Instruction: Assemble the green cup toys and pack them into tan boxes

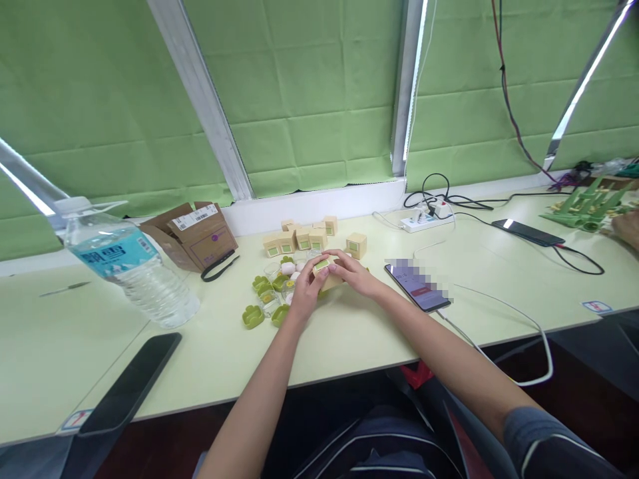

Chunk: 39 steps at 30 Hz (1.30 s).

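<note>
**Two hands on a small carton at a cluttered desk**

A person seated at a pale green table [349, 332] holds a small tan box [327, 271] with a green label between both hands, near the middle of the tabletop. The left hand [307, 291] curls its fingers around the near left side of the box; the right hand [352, 273] lies over its top and right side, fingers bent down against it. Both hands are closed on the box, which rests low, at or just above the surface; contact with the table cannot be told.

Just behind the hands stands a cluster of like boxes [299, 238], with one more box [356, 245] set apart to the right. To the left of the hands lie green clover-shaped lids [253, 317] and small clear jars [272, 271], close together. A smartphone [417, 287] with a lit screen lies just right of the right hand, a white cable running from it. Farther left a water bottle [132, 266] lies tilted beside an open cardboard carton [192, 234]. A dark phone [130, 383] sits at the near left edge. A power strip [424, 221] and a second dark phone [528, 232] lie far right, below the green blinds [309, 100].
</note>
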### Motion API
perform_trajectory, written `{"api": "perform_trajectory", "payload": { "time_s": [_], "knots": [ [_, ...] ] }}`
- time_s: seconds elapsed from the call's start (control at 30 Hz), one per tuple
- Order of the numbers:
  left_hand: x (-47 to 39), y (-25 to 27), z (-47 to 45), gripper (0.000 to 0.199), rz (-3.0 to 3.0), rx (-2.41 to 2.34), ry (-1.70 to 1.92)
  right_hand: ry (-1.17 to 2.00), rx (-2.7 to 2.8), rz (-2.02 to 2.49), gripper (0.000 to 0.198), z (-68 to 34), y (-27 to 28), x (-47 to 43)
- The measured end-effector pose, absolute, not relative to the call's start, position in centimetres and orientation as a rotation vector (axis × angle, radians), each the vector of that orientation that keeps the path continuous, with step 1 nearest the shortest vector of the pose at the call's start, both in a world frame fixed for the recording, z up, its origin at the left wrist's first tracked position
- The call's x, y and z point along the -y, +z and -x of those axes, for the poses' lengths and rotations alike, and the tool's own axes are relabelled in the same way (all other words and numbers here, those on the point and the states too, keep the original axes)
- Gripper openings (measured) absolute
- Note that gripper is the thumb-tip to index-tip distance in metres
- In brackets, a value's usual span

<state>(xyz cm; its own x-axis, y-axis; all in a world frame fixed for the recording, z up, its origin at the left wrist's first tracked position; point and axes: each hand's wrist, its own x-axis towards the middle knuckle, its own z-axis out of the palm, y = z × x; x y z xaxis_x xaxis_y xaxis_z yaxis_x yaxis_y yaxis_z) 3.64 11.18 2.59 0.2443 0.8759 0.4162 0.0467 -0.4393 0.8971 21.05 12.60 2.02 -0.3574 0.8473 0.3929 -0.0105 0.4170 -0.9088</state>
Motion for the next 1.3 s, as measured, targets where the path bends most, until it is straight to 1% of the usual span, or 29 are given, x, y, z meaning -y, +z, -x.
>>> {"api": "perform_trajectory", "payload": {
  "time_s": [0.4, 0.63, 0.77, 0.9, 1.0, 1.13, 1.23, 1.3],
  "knots": [
    [-11.4, 2.36, -3.64, 0.052, -1.704, -0.844, 1.292, 1.106, 1.682, 0.736, 0.047, -21.06, 1.99, -12.6],
    [-11.19, 2.83, -3.75, 0.043, -1.745, -0.798, 1.328, 1.047, 1.691, 0.768, 0.047, -21.08, 1.94, -12.69],
    [-11.31, 2.81, -3.8, 0.044, -1.776, -0.798, 1.345, 1.034, 1.684, 0.78, 0.047, -21.09, 1.88, -12.73],
    [-11.48, 2.48, -3.8, 0.048, -1.755, -0.877, 1.353, 1.08, 1.676, 0.762, 0.051, -21.03, 2.05, -12.63],
    [-11.61, 2.12, -3.78, 0.052, -1.705, -0.893, 1.445, 1.138, 1.636, 0.748, 0.056, -21.13, 2.08, -12.74],
    [-11.5, 1.89, -3.84, 0.067, -1.708, -0.888, 1.552, 1.207, 1.561, 0.796, 0.05, -21.34, 1.89, -13.01],
    [-11.17, 2.0, -3.91, 0.077, -1.769, -0.908, 1.564, 1.264, 1.54, 0.815, 0.053, -21.25, 1.95, -12.88],
    [-10.95, 2.13, -3.95, 0.08, -1.798, -0.926, 1.537, 1.297, 1.567, 0.807, 0.055, -21.1, 2.1, -12.67]
  ]
}}
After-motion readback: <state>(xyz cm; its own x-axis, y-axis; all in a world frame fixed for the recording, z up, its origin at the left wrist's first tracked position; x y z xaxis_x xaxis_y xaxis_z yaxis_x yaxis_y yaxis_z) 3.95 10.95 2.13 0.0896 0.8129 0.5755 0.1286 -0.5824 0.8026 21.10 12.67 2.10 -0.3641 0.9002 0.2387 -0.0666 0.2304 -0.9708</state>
